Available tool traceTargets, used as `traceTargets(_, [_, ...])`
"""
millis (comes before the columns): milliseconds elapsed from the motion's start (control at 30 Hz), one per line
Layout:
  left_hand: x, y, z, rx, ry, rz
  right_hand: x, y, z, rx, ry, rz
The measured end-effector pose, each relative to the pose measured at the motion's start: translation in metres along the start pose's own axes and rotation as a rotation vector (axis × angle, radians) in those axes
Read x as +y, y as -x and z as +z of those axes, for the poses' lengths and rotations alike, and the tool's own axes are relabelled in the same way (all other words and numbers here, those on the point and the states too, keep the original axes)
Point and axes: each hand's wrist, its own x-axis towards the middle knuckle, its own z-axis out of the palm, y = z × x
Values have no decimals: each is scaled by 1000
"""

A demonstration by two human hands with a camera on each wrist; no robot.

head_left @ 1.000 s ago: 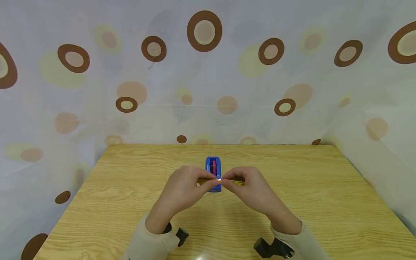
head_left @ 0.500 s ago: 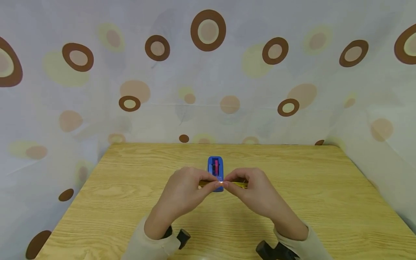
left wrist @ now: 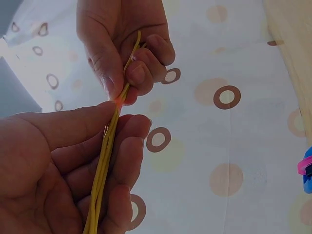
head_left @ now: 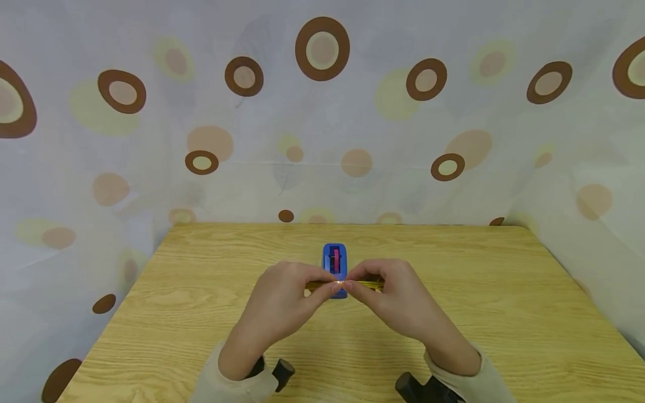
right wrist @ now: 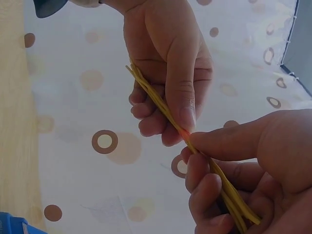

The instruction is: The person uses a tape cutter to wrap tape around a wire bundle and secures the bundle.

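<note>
Thumb and fingers of my left hand (head_left: pixel 284 302) pinch a bundle of thin, flexible yellow strands that look like wires (left wrist: pixel 103 170). My right hand (head_left: pixel 395 299) pinches the same bundle, its fingertips almost meeting the left ones at the middle. Between the two thumbs shows a small bright orange-pink band (right wrist: pixel 184 134) around the strands. The strand ends stick out past the curled fingers on both sides; the fingers partly hide the bundle. Just beyond the fingertips stands a blue tape dispenser (head_left: pixel 335 258) with a pink wheel, its near end overlapped by the hands in the head view.
A wood-grain table (head_left: pixel 201 313) lies under the hands. Behind it and at the sides hangs a white cloth (head_left: pixel 322 123) with brown and beige circles. Black camera mounts (head_left: pixel 284 374) are strapped at both wrists, near the pale sleeves.
The hands keep pinching the bundle at its middle, with only slight finger shifts. The head view has shifted a little, so the scene sits slightly further right.
</note>
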Motion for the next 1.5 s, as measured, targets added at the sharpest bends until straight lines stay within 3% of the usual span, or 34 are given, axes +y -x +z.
traceTargets(333, [3,2,0,22,11,15,-6,1,-5,-38,16,-4])
traceTargets(633, [4,2,-1,42,-3,31,-9,4,-5,27,86,-34])
traceTargets(967, [3,2,3,54,-13,49,-6,2,-4,-32,-8,-24])
traceTargets(1500, [1,1,5,95,-17,91,-1,0,0,-13,-2,-14])
